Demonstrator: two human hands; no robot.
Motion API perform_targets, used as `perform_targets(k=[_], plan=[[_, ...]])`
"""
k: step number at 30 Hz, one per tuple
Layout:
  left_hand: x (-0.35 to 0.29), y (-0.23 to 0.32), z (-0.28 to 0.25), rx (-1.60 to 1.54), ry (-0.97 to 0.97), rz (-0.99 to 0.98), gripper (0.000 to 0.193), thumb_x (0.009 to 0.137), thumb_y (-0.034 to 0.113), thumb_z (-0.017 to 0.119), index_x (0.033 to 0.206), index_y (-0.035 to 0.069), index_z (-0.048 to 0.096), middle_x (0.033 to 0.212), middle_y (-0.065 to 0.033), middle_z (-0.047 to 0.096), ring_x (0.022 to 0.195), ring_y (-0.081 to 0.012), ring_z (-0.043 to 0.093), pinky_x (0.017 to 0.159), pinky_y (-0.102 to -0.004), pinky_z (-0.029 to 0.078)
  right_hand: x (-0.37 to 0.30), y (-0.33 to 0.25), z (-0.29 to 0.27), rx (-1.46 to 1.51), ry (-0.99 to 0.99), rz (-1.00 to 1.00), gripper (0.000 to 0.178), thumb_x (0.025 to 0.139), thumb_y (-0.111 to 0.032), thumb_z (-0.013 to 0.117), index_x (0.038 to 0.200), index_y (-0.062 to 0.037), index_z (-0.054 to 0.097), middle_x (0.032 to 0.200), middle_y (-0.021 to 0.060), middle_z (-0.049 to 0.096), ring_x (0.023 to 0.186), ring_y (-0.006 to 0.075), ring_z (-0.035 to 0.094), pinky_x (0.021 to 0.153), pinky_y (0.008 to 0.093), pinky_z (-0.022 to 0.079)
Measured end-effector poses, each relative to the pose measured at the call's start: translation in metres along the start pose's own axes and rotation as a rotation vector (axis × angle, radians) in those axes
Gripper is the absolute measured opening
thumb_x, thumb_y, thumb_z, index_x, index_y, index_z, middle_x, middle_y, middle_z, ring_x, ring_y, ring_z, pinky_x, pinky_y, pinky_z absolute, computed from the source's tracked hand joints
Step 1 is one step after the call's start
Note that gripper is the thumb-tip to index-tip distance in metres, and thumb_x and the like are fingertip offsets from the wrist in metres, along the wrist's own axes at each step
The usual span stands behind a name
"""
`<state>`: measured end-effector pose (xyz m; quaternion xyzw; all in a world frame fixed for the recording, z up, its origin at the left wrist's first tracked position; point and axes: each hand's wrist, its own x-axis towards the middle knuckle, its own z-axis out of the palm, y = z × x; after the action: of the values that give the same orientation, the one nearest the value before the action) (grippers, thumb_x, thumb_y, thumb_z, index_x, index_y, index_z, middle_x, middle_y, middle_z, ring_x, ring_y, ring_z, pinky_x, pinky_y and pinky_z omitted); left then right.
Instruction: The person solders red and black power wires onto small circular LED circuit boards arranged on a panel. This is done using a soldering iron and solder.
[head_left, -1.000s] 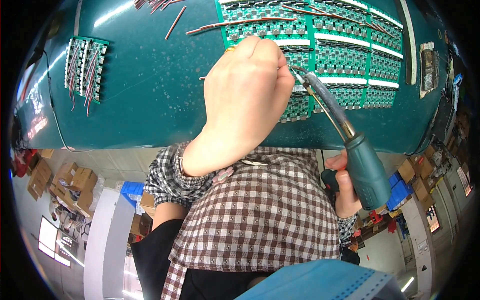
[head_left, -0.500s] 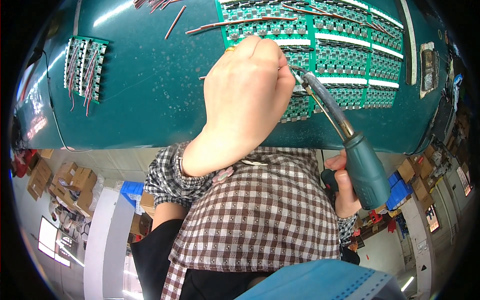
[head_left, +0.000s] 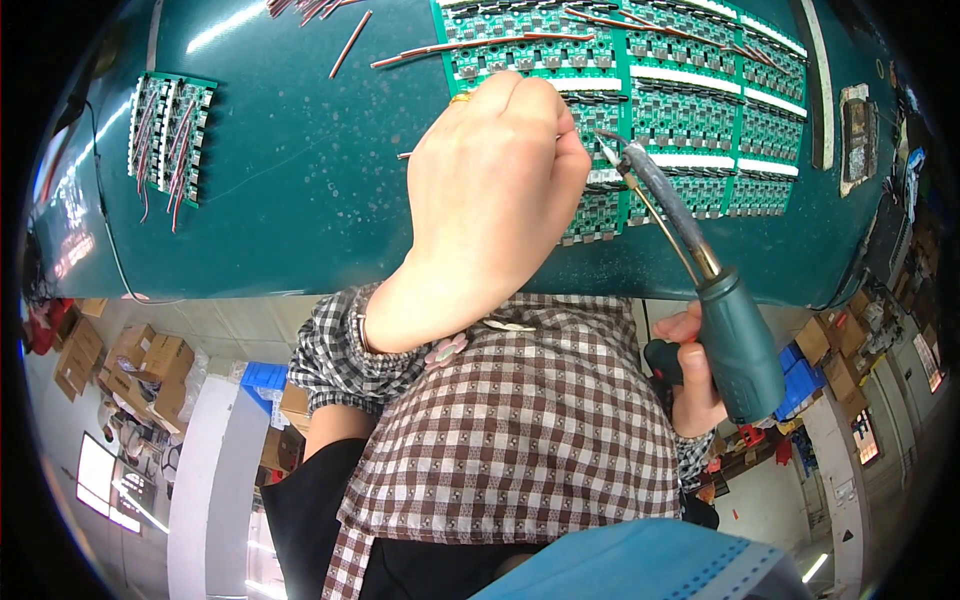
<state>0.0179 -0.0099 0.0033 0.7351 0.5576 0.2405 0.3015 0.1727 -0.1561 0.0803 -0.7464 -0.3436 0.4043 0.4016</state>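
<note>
My left hand (head_left: 492, 180) is closed in a pinch over the large panel of green circuit boards (head_left: 685, 105). The end of a thin wire (head_left: 404, 156) sticks out on its left side; the fingertips themselves are hidden behind the hand. In my right hand (head_left: 692, 385) is a soldering iron (head_left: 738, 345) with a dark green handle and a thin metal tube along its shaft. Its tip points at the boards just right of my left fingers, apart from them. Several red, white and black wires (head_left: 480, 48) lie across the upper part of the panel.
A smaller board panel (head_left: 172, 135) with wires on it lies at the left of the green table (head_left: 300, 210). Loose wires (head_left: 312, 8) are heaped at the far edge. At the right are a long flat strip (head_left: 818, 90) and a worn block (head_left: 857, 135). A black cable (head_left: 105, 220) runs down the left.
My right hand has drawn the soldering iron slightly right, so its tip has come away from my left fingertips. My left hand has stayed in place.
</note>
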Motion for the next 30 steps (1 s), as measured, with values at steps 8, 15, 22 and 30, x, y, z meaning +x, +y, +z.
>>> perform_targets(k=[8,15,22,30], plan=[[0.002,-0.002,0.0,-0.006,0.004,0.005,0.013,0.072,0.005,0.068,0.076,0.009,0.056,0.065,-0.0019,0.047,0.058,-0.0181,0.05,0.052,-0.0312,0.041,0.012,0.005,-0.006,0.092,0.044,-0.08,0.04,0.088,-0.025,0.059,0.108,0.0095,0.052,0.08,0.013,0.055,0.07,0.0235,0.06,0.061,0.0364,0.054],[-0.008,-0.013,-0.042,-0.258,0.144,0.004,0.015,0.081,0.0,0.067,0.096,0.001,0.063,0.082,-0.0008,0.059,0.07,-0.0066,0.053,0.063,-0.02,0.043,0.024,0.011,-0.02,0.26,0.17,-0.047,0.046,0.092,-0.035,0.056,0.112,0.0057,0.049,0.079,0.0092,0.054,0.072,0.0196,0.057,0.062,0.0318,0.053],[-0.002,-0.07,-0.078,0.099,0.393,-0.134,0.016,0.079,0.006,0.066,0.093,0.003,0.06,0.087,-0.0081,0.06,0.074,-0.0186,0.061,0.068,-0.0311,0.048,0.033,0.024,-0.037,0.434,0.158,-0.067,0.04,0.096,-0.035,0.051,0.116,-0.0006,0.05,0.084,0.0044,0.059,0.081,0.015,0.058,0.068,0.0269,0.052],[0.005,-0.075,-0.066,0.09,0.368,-0.242,0.008,0.078,0.009,0.064,0.079,0.003,0.059,0.084,-0.0151,0.056,0.078,-0.0341,0.058,0.07,-0.0423,0.048,0.047,0.021,-0.044,0.458,0.141,-0.129,0.039,0.098,-0.034,0.047,0.114,0.0012,0.05,0.084,0.005,0.058,0.078,0.015,0.059,0.065,0.0261,0.054]])
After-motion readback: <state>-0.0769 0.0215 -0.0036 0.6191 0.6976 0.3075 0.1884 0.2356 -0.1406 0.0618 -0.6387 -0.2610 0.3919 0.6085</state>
